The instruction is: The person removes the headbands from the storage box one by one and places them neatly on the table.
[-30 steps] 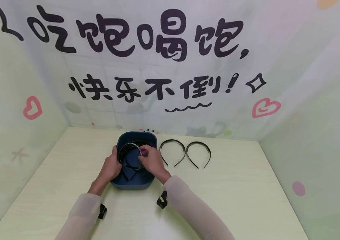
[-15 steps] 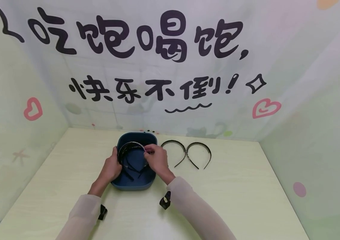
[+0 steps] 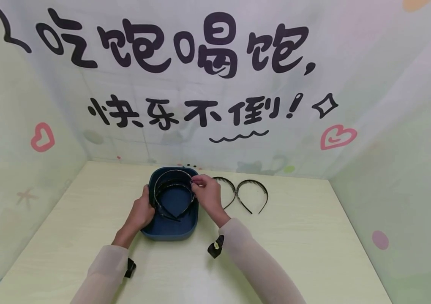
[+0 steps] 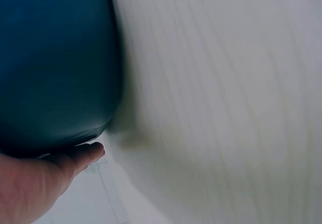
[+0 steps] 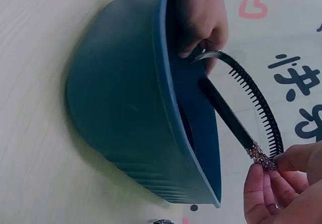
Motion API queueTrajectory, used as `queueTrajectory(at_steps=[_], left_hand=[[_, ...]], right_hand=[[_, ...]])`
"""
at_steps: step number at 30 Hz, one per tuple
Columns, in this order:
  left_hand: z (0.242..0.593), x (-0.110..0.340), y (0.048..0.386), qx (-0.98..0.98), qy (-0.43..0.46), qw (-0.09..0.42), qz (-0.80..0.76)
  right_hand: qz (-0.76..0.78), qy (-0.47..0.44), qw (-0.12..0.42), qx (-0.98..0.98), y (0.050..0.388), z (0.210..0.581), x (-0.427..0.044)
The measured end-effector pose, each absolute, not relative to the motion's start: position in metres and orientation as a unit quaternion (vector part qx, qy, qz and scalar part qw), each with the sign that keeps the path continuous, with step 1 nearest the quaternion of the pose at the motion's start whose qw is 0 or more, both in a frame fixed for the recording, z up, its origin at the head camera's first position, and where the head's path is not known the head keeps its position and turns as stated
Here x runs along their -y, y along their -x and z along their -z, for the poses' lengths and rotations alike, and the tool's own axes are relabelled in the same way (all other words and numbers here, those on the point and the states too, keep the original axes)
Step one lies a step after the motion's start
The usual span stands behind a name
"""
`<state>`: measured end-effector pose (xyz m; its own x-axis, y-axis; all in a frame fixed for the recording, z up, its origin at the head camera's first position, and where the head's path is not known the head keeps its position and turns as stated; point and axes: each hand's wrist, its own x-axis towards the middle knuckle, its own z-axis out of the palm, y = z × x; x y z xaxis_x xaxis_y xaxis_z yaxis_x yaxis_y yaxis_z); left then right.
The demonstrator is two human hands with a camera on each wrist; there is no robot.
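Observation:
A dark blue plastic bin [image 3: 170,236] stands on the table. My left hand [image 3: 143,211] grips its left wall, thumb over the rim on the inside; the left wrist view has fingers [image 4: 83,156] lying along the outside. Between thumb and fingers, my right hand [image 3: 208,194] pinches a black toothed headband [image 5: 259,100] by a part covered in sparkly stones. This headband is raised at the bin's mouth, its ends pointing toward the left hand. At least one more black headband [image 5: 186,126] lies inside the bin, partly hidden by the wall.
Two black toothed headbands lie side by side right of the bin: the nearer one [image 3: 229,183] is partly covered by the right hand, the farther one [image 3: 264,190] is in full view. A printed backdrop [image 3: 185,147] rises behind the table.
My right hand has moved right and slightly away from me, drawing the headband up out of the bin's middle. The left hand and the bin have stayed in place.

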<state>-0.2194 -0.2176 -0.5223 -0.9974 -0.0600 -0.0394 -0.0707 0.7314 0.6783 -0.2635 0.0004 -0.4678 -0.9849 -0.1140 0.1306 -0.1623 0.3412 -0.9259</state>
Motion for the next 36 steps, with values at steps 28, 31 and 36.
queueTrajectory(at_steps=[28,31,36], left_hand=[[0.524,0.219,0.219,-0.929,0.045,0.028,-0.365],[0.524,0.219,0.219,-0.929,0.044,0.028,-0.365],[0.523,0.217,0.22,-0.929,0.044,0.026,-0.367]], right_hand=[[-0.598,-0.039,-0.068,0.798,0.255,0.481,-0.095],[-0.595,-0.038,-0.068,0.8,0.251,0.485,-0.103],[-0.591,-0.035,-0.068,0.803,0.243,0.489,-0.114]])
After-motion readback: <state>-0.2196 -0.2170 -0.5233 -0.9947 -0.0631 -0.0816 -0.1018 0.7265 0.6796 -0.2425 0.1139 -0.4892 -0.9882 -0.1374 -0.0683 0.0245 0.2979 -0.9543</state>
